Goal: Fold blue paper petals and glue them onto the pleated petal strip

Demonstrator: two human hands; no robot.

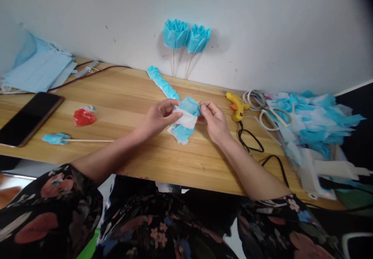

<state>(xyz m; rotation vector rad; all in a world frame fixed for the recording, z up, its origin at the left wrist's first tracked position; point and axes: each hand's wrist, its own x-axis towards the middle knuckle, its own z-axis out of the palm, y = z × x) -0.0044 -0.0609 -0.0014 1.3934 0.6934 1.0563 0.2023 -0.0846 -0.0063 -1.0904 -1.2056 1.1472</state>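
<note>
Between both hands is a blue-and-white piece of mask fabric (189, 107), partly folded over so its white side shows in front. My left hand (161, 116) pinches its left edge between thumb and fingers. On the opposite edge, my right hand (213, 120) grips it with thumb and forefinger. More blue fabric pieces (183, 134) lie on the table just below. Behind the hands runs a pleated blue strip (162, 81). To the left rests a wooden stick with a blue fabric bud (56, 138) at its end.
Two blue fabric flowers (175, 34) on sticks lean against the wall. A yellow glue gun (236, 105), scissors (274, 118), a heap of blue scraps (317, 119) and a power strip (314, 175) occupy the right. Leftward are a phone (30, 117), masks (40, 66) and a red bundle (84, 117).
</note>
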